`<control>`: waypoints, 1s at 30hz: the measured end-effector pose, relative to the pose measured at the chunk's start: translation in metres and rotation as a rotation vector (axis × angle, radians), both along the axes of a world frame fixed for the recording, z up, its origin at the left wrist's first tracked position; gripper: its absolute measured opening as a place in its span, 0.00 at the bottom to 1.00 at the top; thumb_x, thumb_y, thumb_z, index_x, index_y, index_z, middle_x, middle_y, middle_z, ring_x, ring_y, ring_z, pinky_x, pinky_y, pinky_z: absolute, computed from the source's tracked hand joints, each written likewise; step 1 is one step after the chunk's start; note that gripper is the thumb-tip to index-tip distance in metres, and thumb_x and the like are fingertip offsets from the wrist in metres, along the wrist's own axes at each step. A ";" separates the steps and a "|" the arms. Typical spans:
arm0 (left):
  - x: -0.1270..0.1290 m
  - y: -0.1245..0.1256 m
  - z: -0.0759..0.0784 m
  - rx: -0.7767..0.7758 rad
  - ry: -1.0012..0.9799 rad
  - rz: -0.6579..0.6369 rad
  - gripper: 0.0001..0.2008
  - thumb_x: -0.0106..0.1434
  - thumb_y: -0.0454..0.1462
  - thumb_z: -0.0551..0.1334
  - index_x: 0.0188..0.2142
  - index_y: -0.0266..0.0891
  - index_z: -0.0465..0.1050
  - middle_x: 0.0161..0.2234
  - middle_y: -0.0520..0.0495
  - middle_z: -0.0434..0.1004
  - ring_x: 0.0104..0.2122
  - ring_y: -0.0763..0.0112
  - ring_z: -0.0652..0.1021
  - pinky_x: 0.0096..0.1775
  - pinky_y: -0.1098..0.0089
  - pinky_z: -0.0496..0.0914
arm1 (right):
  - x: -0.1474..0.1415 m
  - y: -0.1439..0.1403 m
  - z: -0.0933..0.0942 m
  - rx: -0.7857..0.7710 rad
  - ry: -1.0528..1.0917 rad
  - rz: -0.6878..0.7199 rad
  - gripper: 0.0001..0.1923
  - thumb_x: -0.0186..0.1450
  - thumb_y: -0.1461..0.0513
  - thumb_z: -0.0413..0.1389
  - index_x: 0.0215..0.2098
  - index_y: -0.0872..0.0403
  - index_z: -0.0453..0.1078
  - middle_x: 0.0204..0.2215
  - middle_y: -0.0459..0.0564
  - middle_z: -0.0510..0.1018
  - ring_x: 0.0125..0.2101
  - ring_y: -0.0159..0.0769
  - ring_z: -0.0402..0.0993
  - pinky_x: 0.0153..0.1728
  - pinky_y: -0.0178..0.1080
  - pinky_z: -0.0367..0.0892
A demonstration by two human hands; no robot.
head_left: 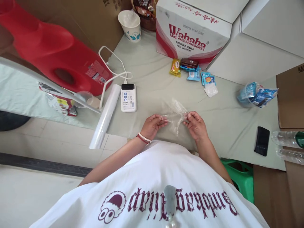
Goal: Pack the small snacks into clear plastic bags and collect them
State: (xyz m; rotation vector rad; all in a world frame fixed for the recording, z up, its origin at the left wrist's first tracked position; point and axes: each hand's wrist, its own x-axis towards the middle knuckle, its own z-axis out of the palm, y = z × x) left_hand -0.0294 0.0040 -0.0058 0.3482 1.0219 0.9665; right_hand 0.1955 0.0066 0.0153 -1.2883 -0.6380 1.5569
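In the head view, a crumpled clear plastic film (177,118) was held at the near part of the table (228,126), right of the white power bank (129,101), its left side pinched by the left hand (155,124) and its right side by the right hand (195,125). Being seemingly thin, it could be torn if pulled too hard.

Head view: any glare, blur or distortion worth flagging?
Head view: pale glints streak the clear plastic, its outline hard to trace; head view: Wahaha box lettering reads sharp; head view: red jug looks stretched toward the corner, likely wide-angle distortion.
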 end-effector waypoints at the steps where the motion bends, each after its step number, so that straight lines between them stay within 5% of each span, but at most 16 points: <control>1: -0.003 0.002 0.001 -0.008 -0.020 0.015 0.12 0.54 0.38 0.73 0.30 0.37 0.72 0.38 0.45 0.84 0.39 0.66 0.84 0.50 0.60 0.78 | 0.005 -0.002 0.001 -0.008 0.036 -0.015 0.17 0.55 0.52 0.73 0.32 0.48 0.71 0.38 0.43 0.80 0.36 0.31 0.75 0.38 0.36 0.76; 7: -0.030 0.016 -0.004 0.022 0.140 -0.034 0.12 0.53 0.41 0.71 0.31 0.39 0.71 0.34 0.48 0.81 0.37 0.65 0.83 0.44 0.62 0.78 | 0.038 -0.017 -0.012 0.000 0.053 -0.120 0.18 0.54 0.53 0.74 0.33 0.48 0.72 0.43 0.42 0.80 0.39 0.30 0.78 0.47 0.40 0.78; 10: -0.043 0.017 -0.010 0.136 0.611 -0.127 0.11 0.54 0.43 0.68 0.32 0.40 0.73 0.35 0.45 0.80 0.38 0.61 0.81 0.44 0.60 0.77 | 0.054 -0.023 -0.023 0.043 -0.082 -0.149 0.16 0.55 0.53 0.73 0.33 0.49 0.73 0.43 0.44 0.80 0.41 0.31 0.77 0.49 0.40 0.76; 14: -0.041 0.013 0.005 0.561 1.175 -0.009 0.15 0.56 0.38 0.64 0.44 0.41 0.78 0.51 0.38 0.78 0.53 0.51 0.76 0.55 0.50 0.72 | 0.066 -0.023 -0.034 0.132 -0.300 -0.133 0.14 0.58 0.51 0.70 0.34 0.49 0.74 0.45 0.47 0.80 0.41 0.33 0.76 0.52 0.42 0.73; 17: -0.023 0.022 0.028 0.846 1.097 -0.065 0.15 0.62 0.38 0.61 0.47 0.45 0.79 0.53 0.41 0.79 0.58 0.52 0.74 0.62 0.52 0.65 | 0.068 -0.016 -0.035 0.219 -0.446 -0.084 0.12 0.61 0.52 0.67 0.34 0.50 0.75 0.46 0.50 0.80 0.45 0.36 0.76 0.53 0.43 0.71; 20: -0.002 0.049 0.040 0.795 0.882 -0.267 0.13 0.67 0.44 0.60 0.44 0.45 0.81 0.47 0.43 0.82 0.47 0.56 0.80 0.54 0.60 0.69 | 0.068 -0.010 -0.034 0.266 -0.512 -0.048 0.11 0.62 0.52 0.65 0.35 0.50 0.75 0.47 0.51 0.80 0.48 0.38 0.76 0.54 0.43 0.70; 23: 0.009 0.076 0.033 0.586 1.013 -0.587 0.16 0.65 0.46 0.64 0.23 0.42 0.76 0.31 0.41 0.79 0.39 0.52 0.81 0.46 0.61 0.69 | 0.072 -0.012 -0.037 0.251 -0.548 -0.043 0.11 0.62 0.51 0.65 0.34 0.50 0.75 0.46 0.51 0.80 0.48 0.37 0.76 0.54 0.42 0.69; 25: 0.008 0.081 0.024 0.553 1.178 -0.729 0.18 0.61 0.43 0.67 0.17 0.41 0.70 0.30 0.40 0.77 0.39 0.49 0.81 0.44 0.60 0.68 | 0.083 -0.017 -0.041 0.187 -0.574 -0.053 0.14 0.61 0.50 0.66 0.33 0.51 0.75 0.44 0.51 0.80 0.45 0.37 0.76 0.52 0.42 0.69; 30: -0.015 0.054 0.014 0.754 1.255 -0.748 0.06 0.62 0.40 0.65 0.31 0.45 0.81 0.45 0.42 0.81 0.41 0.54 0.80 0.42 0.61 0.69 | 0.122 -0.025 -0.024 0.034 -0.724 0.055 0.16 0.59 0.48 0.67 0.36 0.51 0.76 0.33 0.49 0.79 0.33 0.37 0.74 0.38 0.40 0.70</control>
